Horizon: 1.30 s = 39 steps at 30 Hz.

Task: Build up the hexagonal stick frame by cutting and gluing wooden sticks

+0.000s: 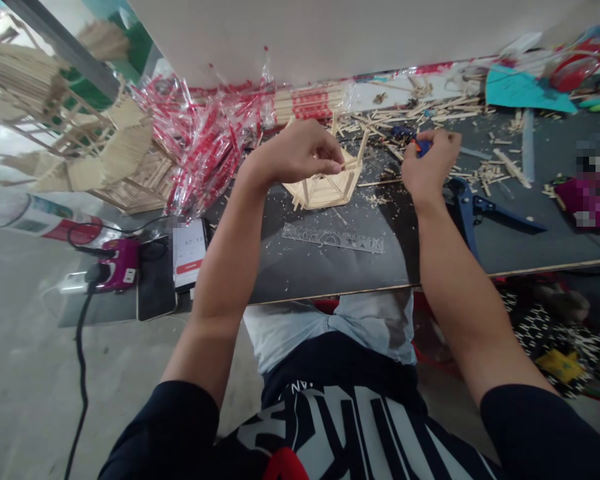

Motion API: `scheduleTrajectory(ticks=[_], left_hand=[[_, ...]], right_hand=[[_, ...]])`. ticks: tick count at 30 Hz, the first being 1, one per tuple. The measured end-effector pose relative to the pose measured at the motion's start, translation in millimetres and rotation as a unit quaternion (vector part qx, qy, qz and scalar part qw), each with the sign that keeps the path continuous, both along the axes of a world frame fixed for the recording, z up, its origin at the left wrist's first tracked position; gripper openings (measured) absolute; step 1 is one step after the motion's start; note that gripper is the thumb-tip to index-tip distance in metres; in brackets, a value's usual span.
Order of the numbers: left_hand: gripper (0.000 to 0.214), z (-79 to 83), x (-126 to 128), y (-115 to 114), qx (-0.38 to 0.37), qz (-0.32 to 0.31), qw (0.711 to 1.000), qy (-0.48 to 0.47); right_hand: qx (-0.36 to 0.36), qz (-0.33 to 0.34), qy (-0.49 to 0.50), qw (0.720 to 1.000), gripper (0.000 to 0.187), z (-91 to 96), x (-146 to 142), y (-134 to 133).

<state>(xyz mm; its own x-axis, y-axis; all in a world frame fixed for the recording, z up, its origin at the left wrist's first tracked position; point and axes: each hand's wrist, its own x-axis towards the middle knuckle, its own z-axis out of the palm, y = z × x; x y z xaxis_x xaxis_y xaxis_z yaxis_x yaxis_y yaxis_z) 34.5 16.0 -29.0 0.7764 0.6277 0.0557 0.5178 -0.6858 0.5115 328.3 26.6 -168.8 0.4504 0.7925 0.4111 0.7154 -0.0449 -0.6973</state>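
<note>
1. Head view: closest to the wearer, the dark tabletop (305, 280) was edged by a pale strip, and on it a clear protractor ruler (333, 239) was laid roughly left to right.
2. To the ruler's left, a lit smartphone (187, 248) was set near a purple power adapter (120, 265); to its right, beside the right forearm, blue-handled cutters (463, 207) were left spread.
3. Just beyond the ruler, a hexagonal stick frame (330, 195) was seated on the tabletop, its posts pointed upward. It was partly covered by the left hand (300, 150), clearly the nearer of the two; from the right hand (430, 167) it was placed leftward, across a gap.
4. By the left thumb and forefinger a short stick (350, 163) appeared to be pinched at the frame's upper part.
5. The right fingers were curled beside a blue tool (423, 147); whether it was gripped could not be told. A thin stick (380, 183) was stretched between that hand and the frame, its long axis aimed at the frame.
6. Farther off, red-and-clear plastic wrappers (215, 133) and stick scraps (450, 110) were strewn before a pale wall (330, 33).
</note>
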Motion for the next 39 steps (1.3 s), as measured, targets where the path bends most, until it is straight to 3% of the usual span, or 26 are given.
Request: scheduleTrajectory(ticks=[9, 24, 29, 39], left_hand=[[0.023, -2.0, 0.3, 2.6, -0.022, 0.007, 1.000, -0.011], [0.026, 4.2, 1.6, -1.9, 0.016, -0.004, 0.998, 0.052], [0.023, 1.4, -0.7, 0.9, -0.006, -0.006, 1.000, 0.016], [0.027, -5.6, -4.5, 6.7, -0.002, -0.010, 1.000, 0.018]], right_hand=[[-0.001, -0.003, 0.013, 1.000, 0.012, 13.1, -8.7, -8.9], [0.001, 0.010, 0.014, 1.000, 0.011, 6.9, -7.0, -3.8], [0.001, 0.039, 0.036, 0.999, 0.010, 6.9, -3.1, -4.0], [-0.002, 0.017, 0.014, 1.000, 0.008, 6.3, -4.2, -3.3]])
